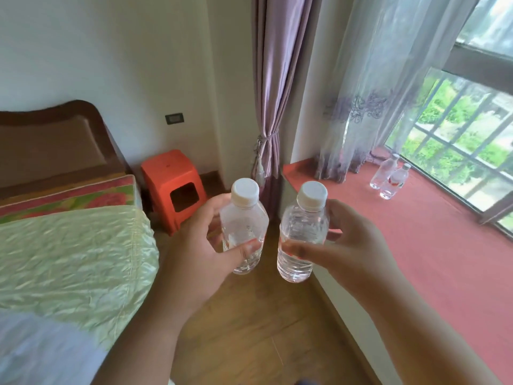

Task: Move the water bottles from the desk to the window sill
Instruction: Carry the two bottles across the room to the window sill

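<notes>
Left hand (194, 240) wrapped around clear bottle (244, 229), white cap up, above wood floor (249, 315). Just right of it, right hand (358, 245) wrapped around second bottle (301, 234), also upright, cap up. Far right of both hands, two more bottles (388, 176) stand on red window sill (430, 232), touching.

Two water bottles carried in both hands toward a red window sill.

The left hand (194, 240) grips one clear bottle (244, 226) and the right hand (349, 245) grips a second bottle (302, 234), both upright with white caps, held side by side above the wooden floor (249, 315). Two more bottles (388, 176) stand touching on the window sill (416, 232) by the glass, near a sheer curtain (374, 93). A bed (69, 245) and an orange stool (172, 187) lie to the left.
</notes>
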### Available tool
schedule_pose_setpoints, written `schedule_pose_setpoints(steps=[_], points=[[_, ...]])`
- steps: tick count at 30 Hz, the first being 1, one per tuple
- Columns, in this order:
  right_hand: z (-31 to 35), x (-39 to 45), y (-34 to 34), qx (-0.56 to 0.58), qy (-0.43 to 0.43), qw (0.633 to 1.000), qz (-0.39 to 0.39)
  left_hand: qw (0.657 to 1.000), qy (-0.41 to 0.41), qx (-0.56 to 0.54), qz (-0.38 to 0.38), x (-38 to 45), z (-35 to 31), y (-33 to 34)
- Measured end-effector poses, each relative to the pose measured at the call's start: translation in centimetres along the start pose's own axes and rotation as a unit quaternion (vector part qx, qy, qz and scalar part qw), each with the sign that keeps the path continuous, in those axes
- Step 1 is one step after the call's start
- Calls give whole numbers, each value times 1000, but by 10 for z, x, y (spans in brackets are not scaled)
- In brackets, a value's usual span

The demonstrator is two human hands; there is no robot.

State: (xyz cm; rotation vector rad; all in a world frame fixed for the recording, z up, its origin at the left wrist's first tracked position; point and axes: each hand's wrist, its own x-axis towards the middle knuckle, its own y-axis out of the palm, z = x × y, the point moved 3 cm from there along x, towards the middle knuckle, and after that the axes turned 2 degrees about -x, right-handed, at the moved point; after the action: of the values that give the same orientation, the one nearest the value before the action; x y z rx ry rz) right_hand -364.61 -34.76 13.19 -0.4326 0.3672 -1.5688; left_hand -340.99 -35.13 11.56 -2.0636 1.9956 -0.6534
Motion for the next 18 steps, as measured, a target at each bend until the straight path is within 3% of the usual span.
schedule_pose_setpoints(steps=[10,18], points=[[-7,87,28,-11,19,1000,-8,999,-27,-3,23,78,38,-6],[-14,193,47,13,-4,1000,25,998,-43,38,-12,165,52,-11]])
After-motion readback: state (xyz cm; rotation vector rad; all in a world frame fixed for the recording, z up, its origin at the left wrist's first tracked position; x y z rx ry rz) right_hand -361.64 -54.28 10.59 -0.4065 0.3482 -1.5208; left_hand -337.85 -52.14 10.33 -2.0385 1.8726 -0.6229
